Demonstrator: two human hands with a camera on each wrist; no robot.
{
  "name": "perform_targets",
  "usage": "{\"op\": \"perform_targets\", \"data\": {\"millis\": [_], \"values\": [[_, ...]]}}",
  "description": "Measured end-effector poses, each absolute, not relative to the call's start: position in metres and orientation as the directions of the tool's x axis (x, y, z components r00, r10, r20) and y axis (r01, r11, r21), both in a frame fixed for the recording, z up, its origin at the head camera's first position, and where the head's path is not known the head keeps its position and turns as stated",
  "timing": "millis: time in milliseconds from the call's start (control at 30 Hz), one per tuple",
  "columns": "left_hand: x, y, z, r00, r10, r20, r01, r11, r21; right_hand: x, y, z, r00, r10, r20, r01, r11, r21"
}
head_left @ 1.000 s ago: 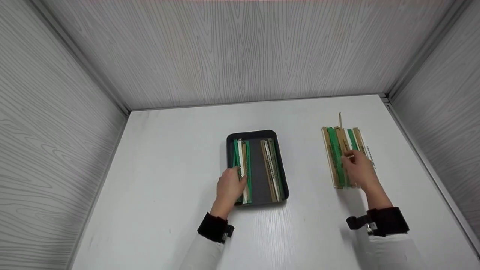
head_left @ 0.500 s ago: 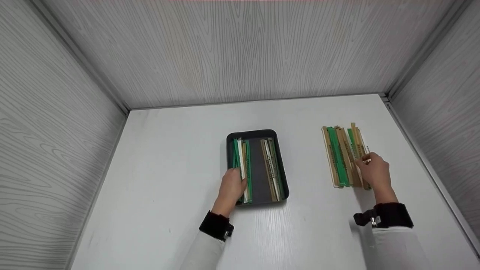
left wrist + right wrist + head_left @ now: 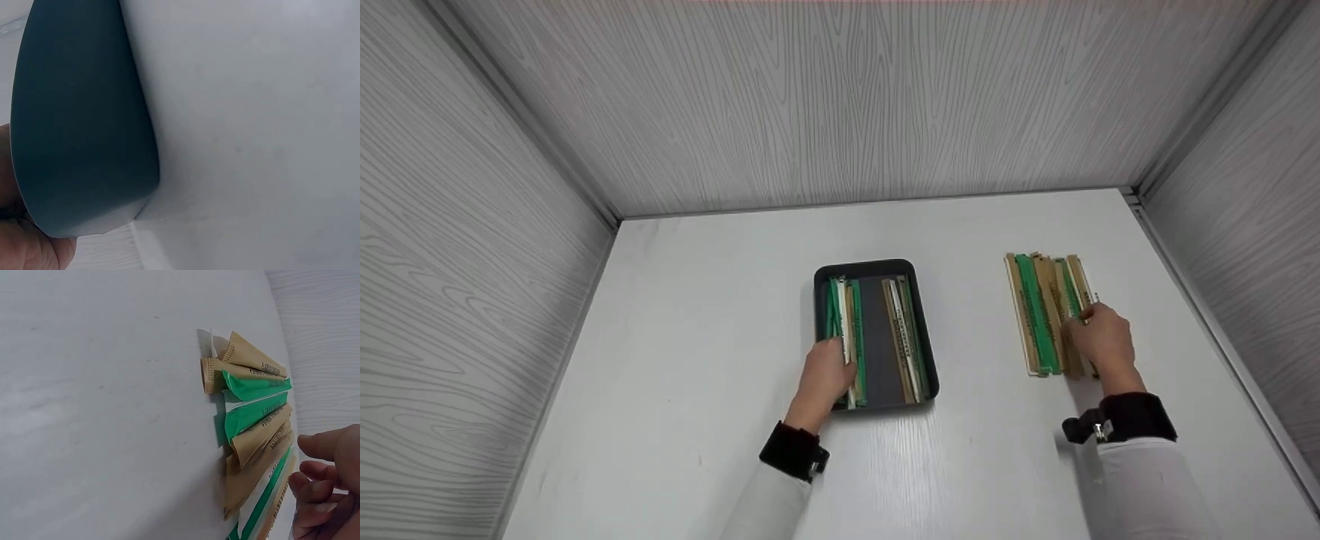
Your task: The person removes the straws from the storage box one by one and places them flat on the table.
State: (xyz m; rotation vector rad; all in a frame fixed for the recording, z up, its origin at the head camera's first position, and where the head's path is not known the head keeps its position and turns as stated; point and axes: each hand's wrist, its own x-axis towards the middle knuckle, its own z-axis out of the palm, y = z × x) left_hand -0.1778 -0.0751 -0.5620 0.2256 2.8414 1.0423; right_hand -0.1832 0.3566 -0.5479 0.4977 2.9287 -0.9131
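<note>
My left hand [image 3: 821,375] is at the left side of a dark tray [image 3: 877,409]. Its thumb and fingers close about a row of slim paper stick packets [image 3: 855,330], in green, white and brown. In the left wrist view the tray's dark outer wall [image 3: 84,112] hides most of that grip. To the right, my right hand [image 3: 1102,341] is over a second row of printed packets [image 3: 1039,315] on the table. The right wrist view has its thumb apart from the loosely bent fingers [image 3: 315,489], close to brown and green packets [image 3: 256,410]. Nothing shows between them.
A second group of packets [image 3: 904,341] lies along the tray's right wall. The white table [image 3: 697,322] is bounded by grey wood-grain panels [image 3: 840,105] at the back and sides. Each wrist wears a black band [image 3: 1136,416] with a camera.
My right hand has moved right with a brown packet that stuck up beyond the row; that packet now lies level in the row's right part. My left hand has barely shifted.
</note>
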Motion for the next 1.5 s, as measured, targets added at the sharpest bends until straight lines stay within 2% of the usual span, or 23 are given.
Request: {"op": "perform_targets", "data": {"millis": [367,700,933,1133,1367,1500], "values": [[-0.177,-0.077,-0.559,-0.986,0.146,-0.083,0.058,0.758,0.649,-0.179,0.342,-0.541,-0.948,0.285,-0.139,0.312,0.761,-0.570],[-0.177,-0.075,-0.560,-0.987,0.143,-0.070,0.070,0.787,0.613,-0.174,0.325,-0.533,-0.974,0.225,-0.033,0.198,0.767,-0.610],[-0.175,-0.079,-0.559,-0.986,0.148,-0.082,0.060,0.759,0.648,-0.171,0.307,-0.530,-0.983,0.182,0.015,0.133,0.768,-0.626],[-0.174,-0.079,-0.560,-0.988,0.144,-0.055,0.069,0.733,0.676,-0.171,0.286,-0.522,-0.991,0.129,0.041,0.078,0.792,-0.605],[-0.172,-0.079,-0.554,-0.991,0.134,0.019,0.116,0.767,0.631,-0.170,0.265,-0.520,-0.995,0.060,0.084,-0.009,0.760,-0.650],[-0.169,-0.077,-0.546,-0.990,0.121,0.066,0.135,0.752,0.645,-0.169,0.252,-0.521,-0.995,0.015,0.098,-0.055,0.741,-0.669]]}}
